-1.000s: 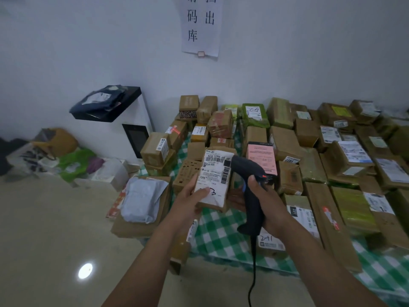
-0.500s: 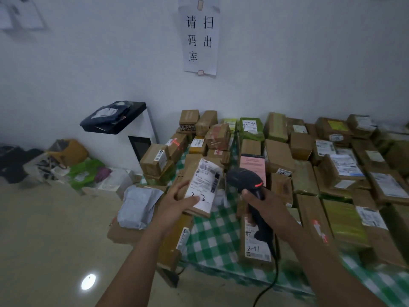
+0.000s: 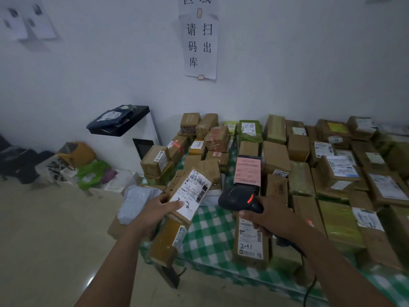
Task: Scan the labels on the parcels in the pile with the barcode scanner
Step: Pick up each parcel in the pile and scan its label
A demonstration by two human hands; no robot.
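Note:
My left hand grips a long cardboard parcel by its lower end, its white label with barcodes and a handwritten "3" facing up, tilted to the right. My right hand grips the black barcode scanner, whose red light glows; its head points left toward the held parcel. A red scan mark shows on a box farther back. A parcel marked "241" lies under my right hand. The pile of parcels covers the table.
The table carries a green-and-white checked cloth. A white kiosk with a dark bag on top stands at the left wall. Bags and boxes lie on the floor to the left. The scanner cable hangs down at the table's front.
My left hand has lowered the parcel and swung it left, away from the scanner. My right hand has dropped with the scanner. The view has tilted upward.

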